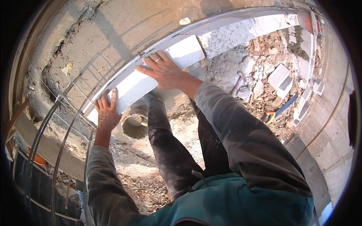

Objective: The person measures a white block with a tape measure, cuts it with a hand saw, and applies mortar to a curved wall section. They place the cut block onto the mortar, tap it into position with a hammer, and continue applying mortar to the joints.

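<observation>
Hands both on a white block [151, 77], a long pale masonry piece lying along the top edge of a low wall [233, 35] under construction. Left hand [107, 111] grips the block's near end, fingers wrapped up over its end face, thumb side toward the body. Right hand [164, 69] lies flat, palm down, fingers spread across the block's top near its middle, ring visible on one finger. Hands well apart, one at the end, one mid-length. Grey mortar-faced wall course continues past the block's far end. Just below the block, beside the left hand, an open pipe end [134, 126] sticks up from the ground. Rubble [264, 75] and loose white block pieces [281, 77] lie right of the wall. Steel rebar [56, 124] curves at left.
</observation>
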Motion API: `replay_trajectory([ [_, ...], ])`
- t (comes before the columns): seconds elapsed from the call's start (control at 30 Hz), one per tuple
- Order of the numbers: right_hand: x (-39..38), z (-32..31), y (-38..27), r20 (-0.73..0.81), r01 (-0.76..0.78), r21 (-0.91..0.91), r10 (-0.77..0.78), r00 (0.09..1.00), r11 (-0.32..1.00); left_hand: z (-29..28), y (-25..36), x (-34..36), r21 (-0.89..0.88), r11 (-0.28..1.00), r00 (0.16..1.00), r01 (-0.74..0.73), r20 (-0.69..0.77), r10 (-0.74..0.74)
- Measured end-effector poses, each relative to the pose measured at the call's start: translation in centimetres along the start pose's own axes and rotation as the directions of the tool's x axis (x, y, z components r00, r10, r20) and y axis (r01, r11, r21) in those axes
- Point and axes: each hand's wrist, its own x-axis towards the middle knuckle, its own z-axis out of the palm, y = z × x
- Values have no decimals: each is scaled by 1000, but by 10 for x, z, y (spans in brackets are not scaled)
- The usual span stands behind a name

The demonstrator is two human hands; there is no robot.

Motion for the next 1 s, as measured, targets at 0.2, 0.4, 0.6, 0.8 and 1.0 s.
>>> replay_trajectory([
  [0.2, -54, -23, -5, -288, -207, 351, 316, 904, 913, -14, 64, 53, -100, 985, 989, 143, -27, -146],
  [0.4, -353, 97, 85, -84, -891, 446, 995, 45, 78, -6, 173, 132, 39, 994, 982, 101, -165, -93],
  [0.6, -481, 192, 148, 234, -968, 106, 952, -200, -229, 10, 188, 151, 110, 968, 926, 224, -333, -177],
  [0.8, -487, 153, 124, 298, -732, 609, 943, -147, -306, 6, 187, 148, 39, 979, 926, 200, -335, -176],
  [1.0, -401, -49, 98, 107, -638, 759, 943, 315, 127, 6, 180, 139, -55, 972, 906, 230, -352, -235],
])
